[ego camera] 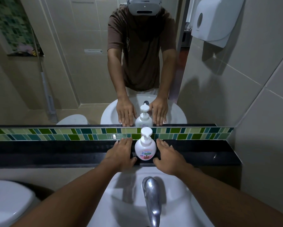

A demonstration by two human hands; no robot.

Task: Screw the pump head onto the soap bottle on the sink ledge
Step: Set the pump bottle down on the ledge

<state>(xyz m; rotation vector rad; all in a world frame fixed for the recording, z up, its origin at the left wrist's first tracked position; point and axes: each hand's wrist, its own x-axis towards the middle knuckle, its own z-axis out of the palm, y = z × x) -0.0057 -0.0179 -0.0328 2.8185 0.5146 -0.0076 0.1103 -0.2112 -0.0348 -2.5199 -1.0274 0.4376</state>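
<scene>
A round white soap bottle [145, 150] with a pink label stands upright on the black sink ledge [55, 153]. Its white pump head [146, 132] sits on top of the bottle neck. My left hand [121, 153] rests flat on the ledge just left of the bottle, fingers spread, holding nothing. My right hand [167, 155] lies flat on the ledge just right of the bottle, also empty. Neither hand touches the bottle.
A chrome faucet [151, 199] rises over the white basin [121, 202] below the ledge. A mirror [72, 63] above the green tile strip reflects me and the bottle. A white paper dispenser [216, 20] hangs at upper right. A toilet [8, 203] sits at lower left.
</scene>
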